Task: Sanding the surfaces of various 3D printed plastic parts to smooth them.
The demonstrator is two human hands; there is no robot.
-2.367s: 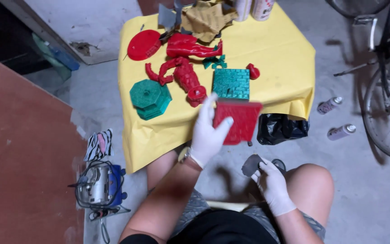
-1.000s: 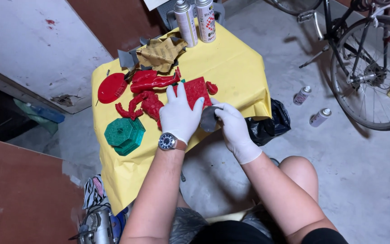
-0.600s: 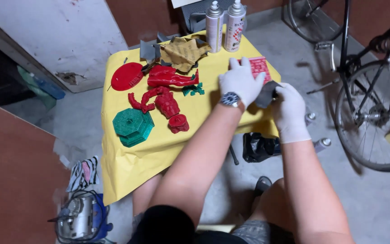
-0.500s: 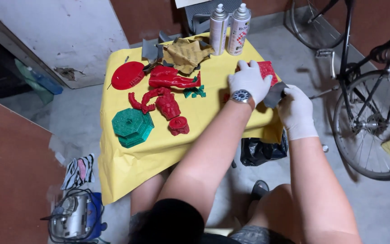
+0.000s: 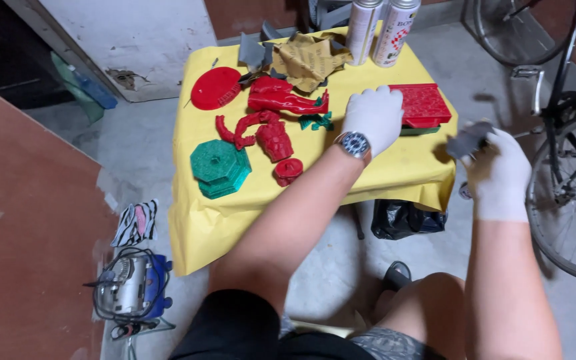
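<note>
Head view, read from left to right: a small rotary power tool (image 5: 128, 293) is seen on the concrete floor beside a striped rag (image 5: 136, 222). On the table (image 5: 235, 220), which is draped in smooth yellow paper, moulded plastic parts are laid out — a green hexagonal stack (image 5: 220, 167) with stepped edges, a flat red disc (image 5: 216, 87), several glossy red limb-shaped pieces (image 5: 261, 130), and a small red ring (image 5: 289, 170). Crumpled tan sheets of abrasive paper (image 5: 309, 59) and two spray cans (image 5: 381, 30) are set at the far edge.

The gloved left hand (image 5: 375, 119) is laid flat, fingers spread, on the near end of a red rectangular panel (image 5: 421, 105) with a studded, brick-like surface; the panel is rested on the table's right side over a green piece, barely visible beneath it. It is pressed rather than gripped.

The gloved right hand (image 5: 498, 167) is held off the table's right edge, fingers closed on a small grey scrap (image 5: 468, 139) — seemingly abrasive sheet.

Judged from the layout, the panel is set down and steadied, with the abrasive not yet applied to it; any finishing of the other parts cannot be told. A bicycle wheel (image 5: 568, 193) is seen at far right.
</note>
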